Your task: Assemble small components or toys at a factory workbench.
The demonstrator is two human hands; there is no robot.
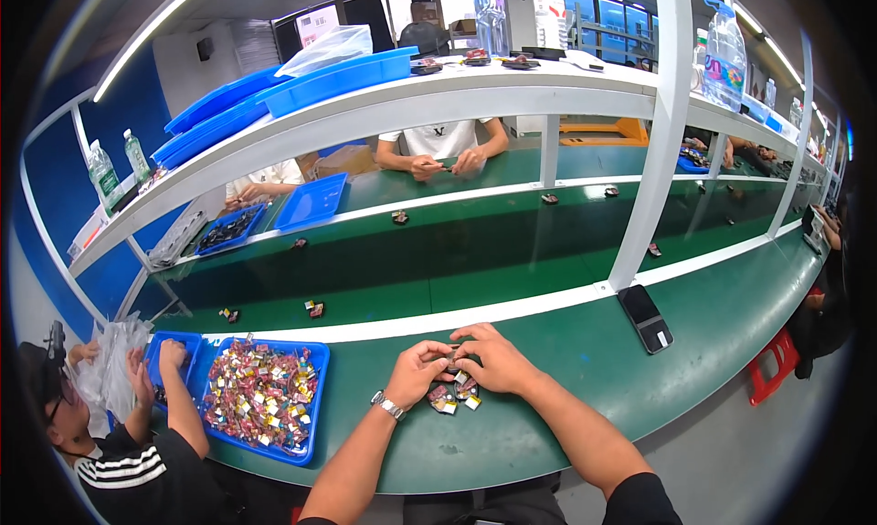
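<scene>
Above the green table, my left hand (418,373) and my right hand (496,360) meet, thumbs and fingers pinched round a small dark part (453,360) that they mostly hide. Just below my fingers lies a small dark assembly (442,399) with reddish and white-yellow bits. Beside it is another small piece (468,397) with a yellow-white square. To the left of my left forearm stands a blue tray (319,399), heaped with many small red, yellow and white electronic pieces (260,392).
A black phone (645,319) lies right of my hands, near a white upright post (650,159). Beyond the white rail, a green conveyor belt (493,251) carries scattered small assemblies. At left a co-worker (137,461) reaches into a smaller blue tray (194,344). Overhead runs a shelf (438,91).
</scene>
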